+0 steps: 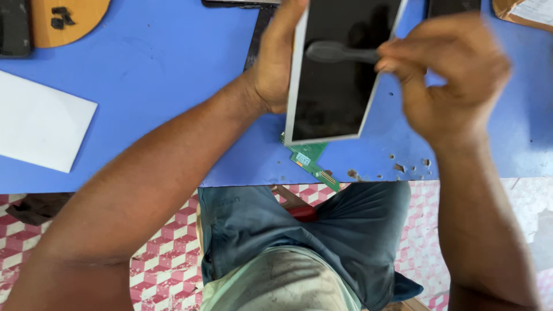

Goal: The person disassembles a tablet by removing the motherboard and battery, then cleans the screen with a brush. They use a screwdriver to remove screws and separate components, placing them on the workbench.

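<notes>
My left hand (pixel 276 57) grips the left edge of a dark display panel (pixel 337 98) with a pale frame, holding it tilted over the blue table (pixel 161 75). A green circuit strip (pixel 310 162) hangs from the panel's lower edge. My right hand (pixel 446 80) pinches a small dark brush-like tool (pixel 334 52), whose head rests on the panel's dark face. The right hand is blurred.
A white sheet (pixel 40 124) lies at the table's left. An orange rounded board (pixel 66 20) and a dark device (pixel 14 29) sit at the top left. Brown packaging (pixel 527 12) is at the top right. The table's front edge is chipped near my lap.
</notes>
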